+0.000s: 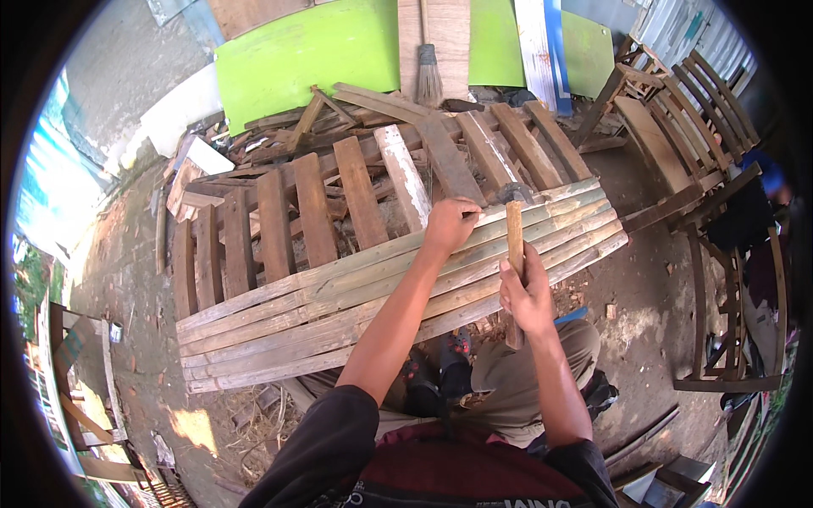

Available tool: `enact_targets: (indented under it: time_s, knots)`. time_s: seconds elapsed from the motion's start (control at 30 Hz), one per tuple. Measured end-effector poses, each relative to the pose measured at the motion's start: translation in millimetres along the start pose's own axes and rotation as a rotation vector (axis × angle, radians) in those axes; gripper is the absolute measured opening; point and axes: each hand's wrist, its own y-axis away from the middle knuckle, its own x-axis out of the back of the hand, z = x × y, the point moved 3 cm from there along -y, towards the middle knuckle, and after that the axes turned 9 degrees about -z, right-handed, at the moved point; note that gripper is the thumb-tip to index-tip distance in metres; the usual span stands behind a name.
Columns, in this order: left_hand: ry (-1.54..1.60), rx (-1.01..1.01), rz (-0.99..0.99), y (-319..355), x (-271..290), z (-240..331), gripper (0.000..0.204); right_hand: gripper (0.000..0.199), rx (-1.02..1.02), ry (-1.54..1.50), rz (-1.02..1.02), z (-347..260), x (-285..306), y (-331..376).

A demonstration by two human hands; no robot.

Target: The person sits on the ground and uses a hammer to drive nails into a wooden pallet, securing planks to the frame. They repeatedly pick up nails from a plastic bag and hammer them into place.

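Observation:
My right hand (527,289) is wrapped around the wooden handle of a hammer (515,233). The hammer's dark metal head (513,194) is at the far edge of the bamboo strips (373,292). Just left of the head, my left hand (452,223) is closed in a pinch over the farthest strip. Whatever its fingertips may hold is too small to make out. Several split bamboo strips lie side by side across the near ends of brown wooden slats (318,212). One slat (402,173) has flaking white paint.
Scrap wood (313,114) is heaped behind the slats, below a green panel (305,63). A broom (428,74) leans there against a board. Wooden chair-like frames (677,127) stand at the right, and another wooden frame (80,389) is at the left. My feet are under the strips' near edge.

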Motion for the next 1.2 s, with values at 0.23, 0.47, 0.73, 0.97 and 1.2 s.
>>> enact_targets:
  time_s: [0.23, 0.47, 0.73, 0.97, 1.2]
  knots:
    - [0.014, 0.040, -0.025, 1.7, -1.2, 4.6, 0.016, 0.028, 0.145, 0.341, 0.135, -15.3, 11.4, 3.3]
    - [0.021, 0.023, 0.002, -0.6, -3.3, 1.5, 0.017, 0.042, -0.144, 0.194, -0.039, 33.7, 30.1, 18.0]
    - [-0.038, 0.005, 0.006, 0.4, -1.7, 5.0, 0.016, 0.049, -0.148, 0.622, 0.035, 30.2, 24.9, -5.2]
    - [0.055, 0.043, -0.015, 0.2, -3.0, 7.6, 0.017, 0.046, -0.138, 0.657, 0.030, 26.7, 28.0, -6.0]
    - [0.043, 0.007, -0.015, 0.0, -1.8, 2.0, 0.016, 0.043, -0.013, 0.590, 0.104, 2.0, 19.1, -6.5]
